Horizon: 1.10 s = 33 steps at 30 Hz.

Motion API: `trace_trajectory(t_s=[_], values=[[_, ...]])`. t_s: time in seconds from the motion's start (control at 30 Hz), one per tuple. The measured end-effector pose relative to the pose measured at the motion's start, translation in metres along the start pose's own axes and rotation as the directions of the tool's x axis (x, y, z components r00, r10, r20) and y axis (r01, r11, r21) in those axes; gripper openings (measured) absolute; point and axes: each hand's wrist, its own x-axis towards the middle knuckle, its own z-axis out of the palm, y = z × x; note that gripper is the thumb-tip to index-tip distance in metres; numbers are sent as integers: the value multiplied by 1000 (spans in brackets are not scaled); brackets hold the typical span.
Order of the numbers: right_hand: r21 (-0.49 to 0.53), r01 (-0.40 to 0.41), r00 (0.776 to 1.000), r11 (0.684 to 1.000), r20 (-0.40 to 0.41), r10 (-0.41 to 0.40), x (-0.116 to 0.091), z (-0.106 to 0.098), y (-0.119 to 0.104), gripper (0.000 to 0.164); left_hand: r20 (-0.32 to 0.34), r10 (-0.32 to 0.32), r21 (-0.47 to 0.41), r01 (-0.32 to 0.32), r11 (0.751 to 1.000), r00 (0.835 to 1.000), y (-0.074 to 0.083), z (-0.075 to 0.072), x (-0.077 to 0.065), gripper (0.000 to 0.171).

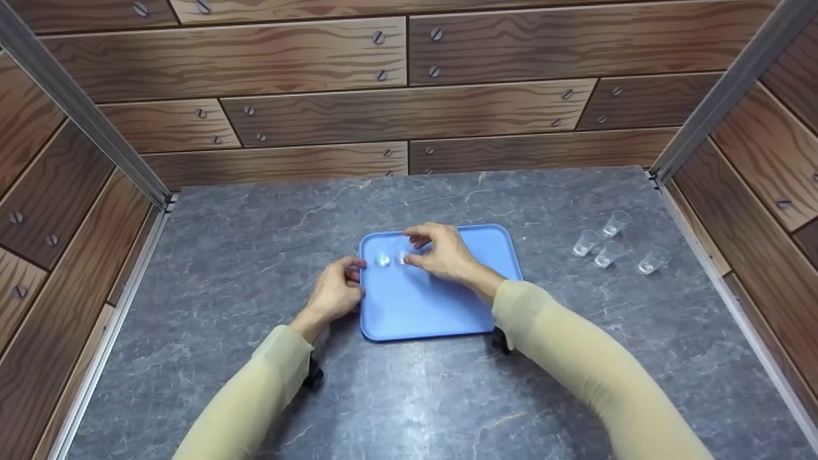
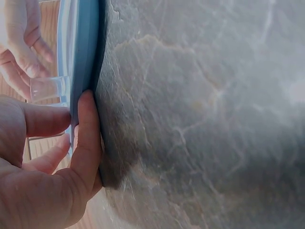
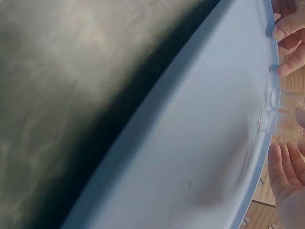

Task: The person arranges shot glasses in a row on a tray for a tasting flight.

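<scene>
A blue tray (image 1: 434,313) lies on the dark marbled table. My left hand (image 1: 335,291) is at its left edge; in the left wrist view the thumb (image 2: 47,120) and a finger pinch the tray's rim (image 2: 85,52) from both sides. Near the tray's upper left, my right hand (image 1: 444,252) has its thumb and fingers around a small clear plastic cup (image 1: 402,257), which stands upright. Just left of it is a second clear cup (image 1: 383,259). In the right wrist view both cups are side by side, and my right hand (image 3: 290,176) partly leaves the frame.
On the table to the right of the tray several more clear cups (image 1: 611,254) stand in a loose group. Wood-patterned panels (image 1: 319,57) enclose the back and sides, with metal posts (image 1: 716,96) at the corners.
</scene>
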Motion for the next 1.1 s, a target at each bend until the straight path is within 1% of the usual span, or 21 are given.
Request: trace_trajectory(t_s=[0.07,0.17,0.23,0.27,0.47,0.5,0.57,0.67,0.77,0.8,0.83,1.0,1.03,1.07,1.1], values=[[-6,5,1000,1000,-1,-5,-3,-4,3,50,-6,8,1,-8,1000,1000,15,-4,-11,54],[-17,6,1000,1000,6,-6,-8,-13,8,48,-8,-31,-2,31,1000,999,39,-10,-27,54],[-31,11,1000,999,12,-11,-12,-19,10,47,-5,-39,-3,39,999,999,40,-10,-28,54],[-39,16,1000,999,16,-15,-14,-23,12,45,-5,-37,-3,37,999,999,38,-10,-27,54],[-87,48,999,995,23,-46,-28,-47,18,43,-15,36,33,-36,999,999,-8,2,3,54],[-96,53,999,994,19,-51,-30,-51,19,42,-15,42,42,-41,998,999,-16,5,8,54],[-104,61,998,993,19,-60,-35,-60,21,42,-9,33,52,-33,998,999,-22,7,14,55],[-125,70,997,990,21,-68,-43,-74,23,42,-4,18,51,-18,999,1000,-23,8,16,56],[-138,73,997,988,33,-69,-52,-88,26,42,2,-2,46,2,999,1000,-20,7,15,56],[-145,76,997,987,37,-72,-55,-93,28,42,2,-6,43,6,999,1000,-19,6,14,56],[-148,81,996,986,43,-75,-58,-98,30,41,1,10,34,-11,999,1000,-11,3,8,55],[-179,106,994,978,54,-98,-75,-126,39,39,-13,-7,30,8,1000,1000,-7,3,4,54],[-183,109,994,977,52,-101,-79,-132,41,39,-15,-8,28,8,1000,1000,-6,3,4,54],[-189,110,993,976,51,-102,-83,-138,42,40,-15,-25,32,26,999,1000,-12,5,8,54],[-193,107,994,975,49,-99,-87,-144,44,40,-12,-10,25,10,1000,1000,-11,5,7,53]])
